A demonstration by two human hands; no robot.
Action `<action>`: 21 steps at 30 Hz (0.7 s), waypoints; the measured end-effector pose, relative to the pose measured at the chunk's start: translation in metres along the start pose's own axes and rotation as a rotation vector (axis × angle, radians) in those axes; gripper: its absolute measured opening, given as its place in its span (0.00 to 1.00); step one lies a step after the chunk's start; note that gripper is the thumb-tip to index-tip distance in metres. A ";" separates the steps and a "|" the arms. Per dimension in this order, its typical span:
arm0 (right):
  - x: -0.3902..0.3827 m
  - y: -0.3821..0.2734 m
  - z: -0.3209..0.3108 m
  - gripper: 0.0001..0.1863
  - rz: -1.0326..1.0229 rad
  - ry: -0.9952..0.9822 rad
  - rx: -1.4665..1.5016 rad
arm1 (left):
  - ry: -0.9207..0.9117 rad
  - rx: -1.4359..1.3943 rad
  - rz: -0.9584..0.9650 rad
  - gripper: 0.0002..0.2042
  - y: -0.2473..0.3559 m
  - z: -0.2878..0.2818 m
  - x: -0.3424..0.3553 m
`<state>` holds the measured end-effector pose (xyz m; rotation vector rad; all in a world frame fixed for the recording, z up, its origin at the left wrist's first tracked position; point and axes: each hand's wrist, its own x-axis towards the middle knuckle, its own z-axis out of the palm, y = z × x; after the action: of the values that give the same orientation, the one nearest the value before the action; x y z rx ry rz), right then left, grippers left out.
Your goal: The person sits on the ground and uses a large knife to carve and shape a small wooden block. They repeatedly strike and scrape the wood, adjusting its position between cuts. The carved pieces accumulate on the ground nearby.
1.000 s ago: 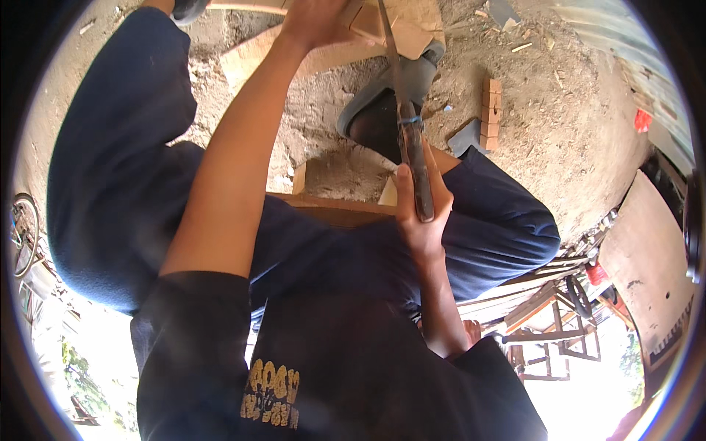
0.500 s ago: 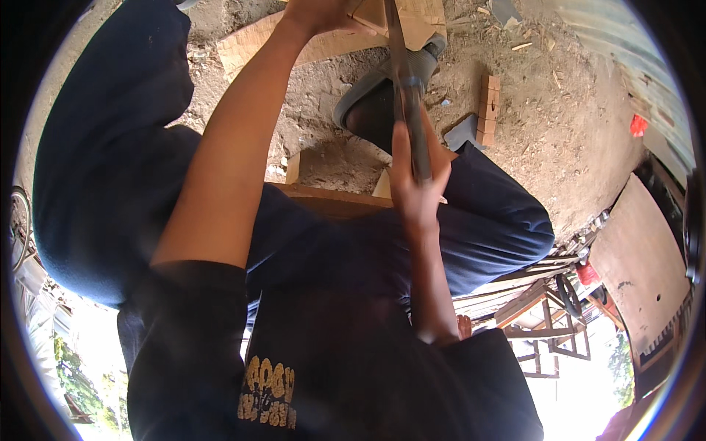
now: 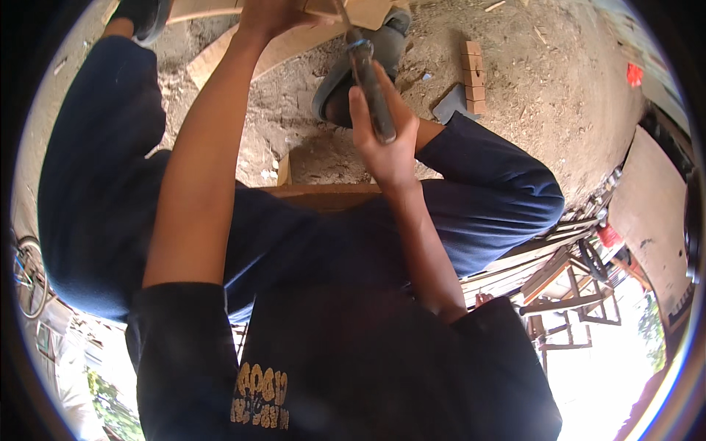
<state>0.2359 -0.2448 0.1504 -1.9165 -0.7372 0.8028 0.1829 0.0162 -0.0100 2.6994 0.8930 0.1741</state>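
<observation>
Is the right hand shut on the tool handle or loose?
Shut. The right hand has fingers and thumb wrapped around the dark tool handle, which points up toward the wood piece under the left hand.

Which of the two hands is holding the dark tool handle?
The right hand grips the dark tool handle. The left hand, at the picture's top edge, rests on the pale wooden piece instead.

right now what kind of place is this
Probably an outdoor carpentry yard: dirt ground strewn with wood chips, a notched wood block, and wooden frames stacked at the right. The right hand grips a tool.
</observation>
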 end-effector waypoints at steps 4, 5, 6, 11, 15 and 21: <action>-0.060 0.024 -0.024 0.31 -0.177 0.036 -0.159 | 0.090 0.099 0.057 0.42 0.006 0.006 -0.001; -0.058 0.026 -0.025 0.31 -0.204 0.042 -0.140 | 0.117 0.105 0.072 0.42 0.001 0.012 -0.008; -0.058 0.029 -0.025 0.31 -0.216 0.044 -0.124 | 0.132 0.105 0.085 0.42 0.004 0.014 -0.018; -0.009 0.012 -0.006 0.28 -0.045 0.022 -0.107 | 0.043 0.142 0.039 0.46 0.009 -0.007 -0.010; -0.051 0.023 -0.022 0.27 -0.013 0.034 -0.073 | 0.074 0.173 0.070 0.47 0.003 0.005 -0.005; -0.028 0.016 -0.009 0.28 -0.050 0.053 -0.009 | -0.012 0.056 0.009 0.50 -0.010 -0.008 -0.017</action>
<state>0.2285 -0.2766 0.1463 -1.9126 -0.7547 0.7167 0.1620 0.0162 -0.0059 2.7530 0.8953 0.1368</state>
